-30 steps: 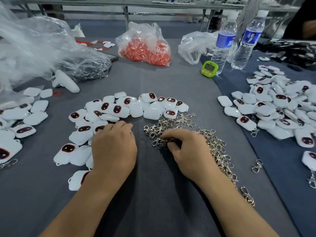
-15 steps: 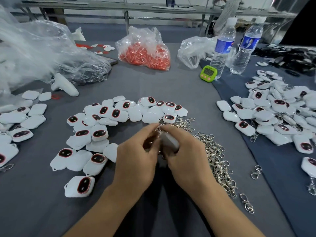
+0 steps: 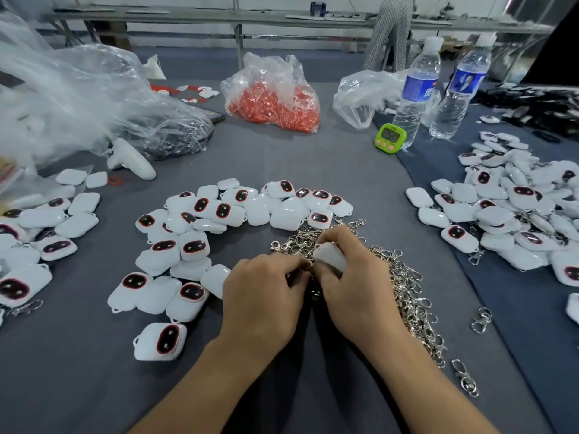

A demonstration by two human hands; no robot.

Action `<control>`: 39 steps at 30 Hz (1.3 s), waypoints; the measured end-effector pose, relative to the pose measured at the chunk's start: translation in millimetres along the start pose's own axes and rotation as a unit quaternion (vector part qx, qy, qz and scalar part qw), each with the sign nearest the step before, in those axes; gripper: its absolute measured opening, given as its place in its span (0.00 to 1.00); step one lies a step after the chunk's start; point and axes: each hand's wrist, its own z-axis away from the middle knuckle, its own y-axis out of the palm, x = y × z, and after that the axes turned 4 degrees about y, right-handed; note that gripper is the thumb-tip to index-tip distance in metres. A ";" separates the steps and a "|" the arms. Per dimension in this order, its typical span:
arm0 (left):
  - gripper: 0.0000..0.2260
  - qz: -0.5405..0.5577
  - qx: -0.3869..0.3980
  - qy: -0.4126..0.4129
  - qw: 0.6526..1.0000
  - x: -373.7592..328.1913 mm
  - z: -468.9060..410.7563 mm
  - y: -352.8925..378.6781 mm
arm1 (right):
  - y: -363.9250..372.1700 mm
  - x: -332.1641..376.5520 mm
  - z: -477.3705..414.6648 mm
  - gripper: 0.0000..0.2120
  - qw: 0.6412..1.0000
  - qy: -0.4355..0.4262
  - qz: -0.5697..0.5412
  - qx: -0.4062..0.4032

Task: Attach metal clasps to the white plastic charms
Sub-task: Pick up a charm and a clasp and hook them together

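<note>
The charm (image 3: pixel 329 256) I'm working on sits in my right grip (image 3: pixel 354 286), fingers and thumb curled round it, just above the clasps (image 3: pixel 407 286) heaped on the tabletop (image 3: pixel 313 164). My left grip (image 3: pixel 263 292) is curled in against it, fingertips meeting the right's at the charm's near edge. Whether it pinches a clasp there I cannot tell, because the knuckles hide the joint.

That hidden joint is my main worry. The charm's loop looks small, and from this view I'd be threading blind. The hook could snap closed beside the loop rather than through it, and the charm would drop off once lifted.

Working straight over the heap adds a second risk: a clasp picked from it may be hooked into its neighbours. A tug would then drag a string of them up or fling some out toward the strays (image 3: pixel 481 319) lying apart on the right.

The charm is smooth plastic, so too light a hold could let it slip. It would land among the bare charms (image 3: pixel 188 245) beside my left wrist, where I'd lose track of it. Too hard a push might crack the loop.

The finished pile (image 3: pixel 517 220) lies well off to the right, and a short toss would mix done with undone.
</note>
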 end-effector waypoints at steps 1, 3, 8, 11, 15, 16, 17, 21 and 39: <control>0.08 0.031 -0.005 -0.021 0.999 -0.4 -0.4 -0.4 | 0.4 0.0 0.0 0.17 1.000 -0.003 -0.003 -0.001; 0.12 0.105 -0.010 -0.047 0.993 -1.4 -1.2 -1.3 | 0.5 0.4 0.5 0.15 1.000 -0.007 -0.015 -0.002; 0.12 0.198 -0.002 -0.037 0.979 -0.5 0.4 -2.8 | 0.3 3.4 1.9 0.14 0.998 -0.005 -0.055 -0.008; 0.15 0.206 -0.002 -0.023 0.978 0.3 1.4 -3.6 | 0.3 5.6 3.0 0.16 0.997 -0.002 -0.069 -0.015; 0.17 0.230 -0.021 -0.021 0.973 -1.2 1.4 -4.0 | -1.4 8.0 4.1 0.16 0.996 -0.005 -0.087 -0.013; 0.18 0.237 -0.022 -0.024 0.971 -1.2 1.7 -3.8 | -1.8 8.6 4.6 0.17 0.996 -0.009 -0.091 -0.013; 0.19 0.242 -0.020 -0.028 0.970 -1.0 1.4 -3.6 | -1.8 9.7 4.5 0.17 0.995 -0.016 -0.093 -0.014; 0.25 0.237 0.000 -0.031 0.971 1.0 1.2 -1.7 | -2.1 11.7 5.4 0.17 0.994 -0.031 -0.100 -0.012; 0.18 0.156 -0.032 -0.054 0.986 -4.5 -4.7 -10.9 | -3.1 11.2 1.6 0.16 0.994 -0.007 -0.113 -0.009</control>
